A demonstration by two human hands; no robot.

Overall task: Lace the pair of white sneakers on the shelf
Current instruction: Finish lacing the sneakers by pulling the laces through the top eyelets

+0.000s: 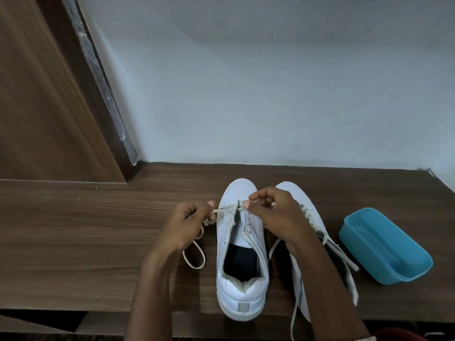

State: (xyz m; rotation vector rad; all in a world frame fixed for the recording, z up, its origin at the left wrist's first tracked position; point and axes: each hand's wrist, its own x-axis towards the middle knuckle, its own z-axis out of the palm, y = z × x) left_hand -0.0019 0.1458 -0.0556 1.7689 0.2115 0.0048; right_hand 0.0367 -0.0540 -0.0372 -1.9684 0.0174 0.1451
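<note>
A brown wooden shelf (73, 230) runs along a pale wall (270, 94). On it we see two white sneakers side by side, toes toward the wall. The centre sneaker (242, 294) has its heel at the shelf's front edge. The second sneaker (293, 190) lies just to its right, partly hidden by the right forearm. The left hand (188, 223) pinches the lace (221, 210) beside the toe. The right hand (274, 212) pinches the lace's other run over the front eyelets. We note a blue tub (406, 274) standing further right.
</note>
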